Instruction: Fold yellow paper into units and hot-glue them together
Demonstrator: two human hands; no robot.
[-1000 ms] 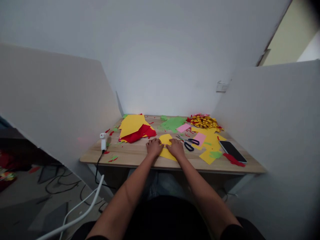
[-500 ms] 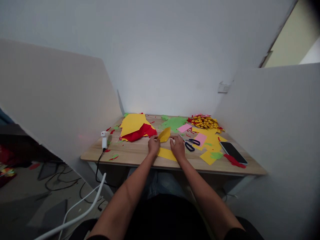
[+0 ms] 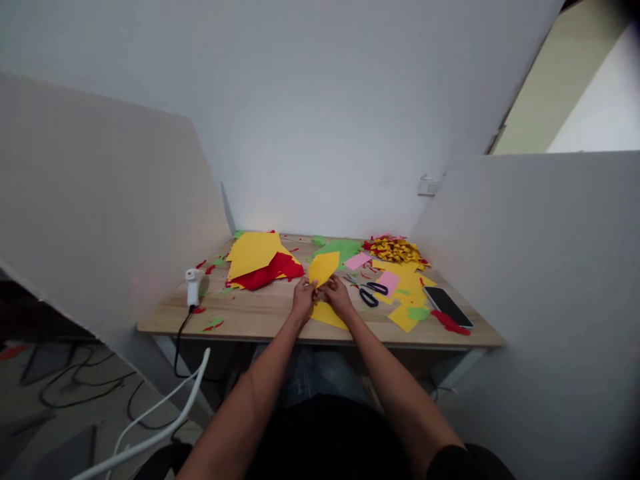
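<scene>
Lower centre: one flat, straight-edged yellow paper sheet point(image 3: 330, 316) near the front edge of the wood-grained table point(image 3: 265, 317), partly beneath the hands; a dropped wrist could crease or drag it. Just above, left hand point(image 3: 303, 300), fingers closed in a pinch on the lower edge of a thin, angular yellow paper piece point(image 3: 324, 267), raised over the sheet; right hand point(image 3: 339, 297), fingers curled in close at the same piece's lower right, their exact hold too small to tell. Risk: uneven pull or a hard pinch could tear or wrinkle the piece, or skew any fold. Left of centre: white plastic handheld device point(image 3: 193, 292), upright, with black cable point(image 3: 179, 343) over the front edge; a snag there could topple it. Right: dark glossy rectangular phone point(image 3: 447, 305), a limp red scrap point(image 3: 451, 323) against its near edge. Right of the hands: scissors point(image 3: 370, 298), looped dark handles, blades aimed toward the right hand; a sideways reach could meet the tips. Beside them, smooth pink paper rectangle point(image 3: 389, 283) on yellow offcuts. Farther, left: layered yellow sheets point(image 3: 254, 252) with rumpled red material point(image 3: 263, 275). Farthest: ragged green sheet point(image 3: 345, 249); right, crinkled, ruffled yellow-and-red heap point(image 3: 395, 251), easily crushed.
</scene>
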